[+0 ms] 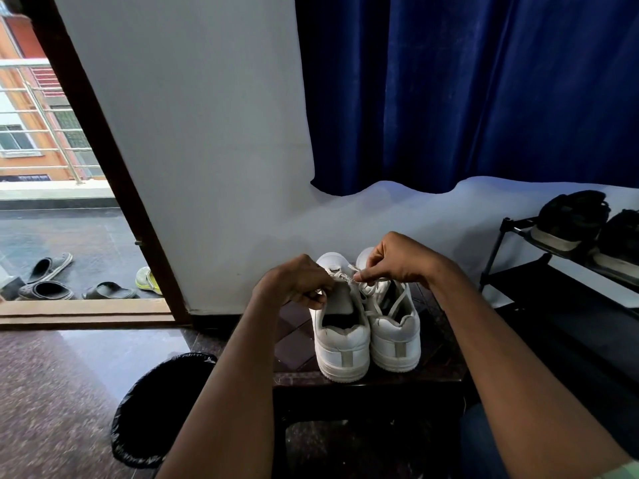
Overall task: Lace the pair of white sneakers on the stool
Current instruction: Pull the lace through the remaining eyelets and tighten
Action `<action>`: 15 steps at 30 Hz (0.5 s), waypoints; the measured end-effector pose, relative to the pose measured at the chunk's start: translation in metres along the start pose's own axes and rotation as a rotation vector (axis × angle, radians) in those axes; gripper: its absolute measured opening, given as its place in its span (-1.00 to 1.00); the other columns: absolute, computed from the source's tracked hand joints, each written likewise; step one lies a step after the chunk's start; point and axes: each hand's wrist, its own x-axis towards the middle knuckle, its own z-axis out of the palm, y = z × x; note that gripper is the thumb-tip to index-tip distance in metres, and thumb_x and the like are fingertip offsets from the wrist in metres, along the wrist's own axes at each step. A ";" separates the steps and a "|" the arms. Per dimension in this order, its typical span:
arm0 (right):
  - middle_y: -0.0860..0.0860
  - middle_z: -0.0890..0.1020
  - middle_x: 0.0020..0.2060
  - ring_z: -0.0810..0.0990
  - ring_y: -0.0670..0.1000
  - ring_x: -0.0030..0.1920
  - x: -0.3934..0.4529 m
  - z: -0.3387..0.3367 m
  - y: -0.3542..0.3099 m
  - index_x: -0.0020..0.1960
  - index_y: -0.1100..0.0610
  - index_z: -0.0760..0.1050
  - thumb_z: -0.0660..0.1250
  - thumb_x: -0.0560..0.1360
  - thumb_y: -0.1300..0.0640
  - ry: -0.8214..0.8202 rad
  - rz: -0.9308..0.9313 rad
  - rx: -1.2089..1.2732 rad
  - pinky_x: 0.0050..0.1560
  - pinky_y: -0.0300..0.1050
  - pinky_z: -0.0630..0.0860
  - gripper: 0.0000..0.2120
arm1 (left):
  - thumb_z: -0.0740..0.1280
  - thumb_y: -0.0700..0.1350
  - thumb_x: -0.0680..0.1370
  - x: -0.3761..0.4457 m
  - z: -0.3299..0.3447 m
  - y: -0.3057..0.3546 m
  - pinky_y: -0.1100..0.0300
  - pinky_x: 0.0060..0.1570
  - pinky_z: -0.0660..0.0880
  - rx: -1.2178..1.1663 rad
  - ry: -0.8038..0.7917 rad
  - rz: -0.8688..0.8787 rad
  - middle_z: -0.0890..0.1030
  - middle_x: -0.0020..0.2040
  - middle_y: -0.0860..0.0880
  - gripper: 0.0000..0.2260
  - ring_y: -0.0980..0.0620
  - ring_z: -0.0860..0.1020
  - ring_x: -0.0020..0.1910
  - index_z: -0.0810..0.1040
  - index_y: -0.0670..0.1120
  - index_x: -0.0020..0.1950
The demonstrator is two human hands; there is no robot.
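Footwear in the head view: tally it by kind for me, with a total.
White sneakers on the stool: 2
Dark shoes on the rack: 2
Dark slippers outside the door: 3
Yellow-green clog: 1
Total: 8

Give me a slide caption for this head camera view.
Both hands, left and right, pinch a lace over two white sneakers on a stool.

Both bare forearms reach forward from the near edge, converging toward the middle. The left hand is knuckles-up, its fingers curled under in a pinch. The right hand, slightly farther and higher, bends at the wrist, its fingertips pinching leftward.
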 end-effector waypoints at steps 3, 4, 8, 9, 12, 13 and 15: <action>-0.08 0.55 -0.56 0.40 -0.12 -0.49 0.001 0.003 0.000 -0.31 0.23 0.69 0.62 0.42 0.03 0.007 0.031 -0.044 -0.37 -0.24 0.34 -0.71 | 0.39 -0.28 0.52 0.001 -0.001 -0.001 0.27 -0.53 0.46 0.043 0.030 0.012 0.43 -0.43 -0.08 -0.78 0.05 0.49 -0.56 0.47 -0.14 -0.30; -0.08 0.50 -0.58 0.38 -0.09 -0.49 0.001 0.004 0.000 -0.35 0.23 0.66 0.61 0.42 0.03 0.020 0.040 -0.079 -0.35 -0.21 0.32 -0.68 | 0.41 -0.25 0.50 0.001 -0.001 -0.001 0.30 -0.55 0.39 0.067 0.049 0.018 0.41 -0.42 -0.07 -0.79 0.05 0.47 -0.56 0.48 -0.12 -0.31; -0.05 0.58 -0.55 0.51 -0.08 -0.42 0.001 0.009 0.000 -0.40 0.17 0.62 0.53 0.41 0.03 0.092 0.108 -0.242 -0.29 -0.17 0.39 -0.70 | 0.45 -0.18 0.46 0.003 -0.002 -0.002 0.31 -0.51 0.32 0.100 0.092 0.016 0.42 -0.41 -0.05 -0.85 0.05 0.44 -0.52 0.52 -0.10 -0.28; -0.02 0.64 -0.45 0.58 -0.04 -0.30 0.002 0.011 0.000 -0.35 0.17 0.64 0.52 0.40 0.00 0.129 0.126 -0.299 -0.15 -0.11 0.41 -0.73 | 0.45 -0.18 0.46 0.004 -0.002 -0.002 0.30 -0.49 0.32 0.097 0.089 0.016 0.43 -0.40 -0.06 -0.85 0.05 0.45 -0.52 0.52 -0.10 -0.26; -0.03 0.66 -0.12 0.57 0.07 0.09 0.004 0.019 -0.004 -0.16 0.01 0.64 0.48 0.42 0.00 0.270 0.115 -0.458 0.09 0.03 0.25 -0.91 | 0.45 -0.17 0.47 0.004 -0.002 -0.002 0.25 -0.44 0.34 0.095 0.081 0.025 0.46 -0.34 -0.08 -0.87 0.04 0.48 -0.50 0.54 -0.12 -0.23; -0.05 0.63 -0.01 0.50 0.07 0.18 0.005 0.022 -0.005 -0.05 -0.06 0.66 0.48 0.43 0.03 0.287 0.079 -0.487 0.12 0.05 0.22 -0.90 | 0.47 -0.16 0.47 0.005 -0.002 -0.002 0.26 -0.45 0.35 0.090 0.088 0.028 0.47 -0.32 -0.09 -0.87 0.03 0.49 -0.48 0.56 -0.13 -0.21; -0.06 0.52 0.09 0.38 0.07 0.28 0.008 0.030 -0.005 0.10 -0.15 0.65 0.50 0.46 0.02 0.245 0.007 -0.550 0.20 0.08 0.22 -0.77 | 0.49 -0.15 0.48 0.008 -0.001 -0.002 0.27 -0.48 0.36 0.069 0.130 0.041 0.47 -0.29 -0.11 -0.86 -0.01 0.49 -0.44 0.58 -0.16 -0.18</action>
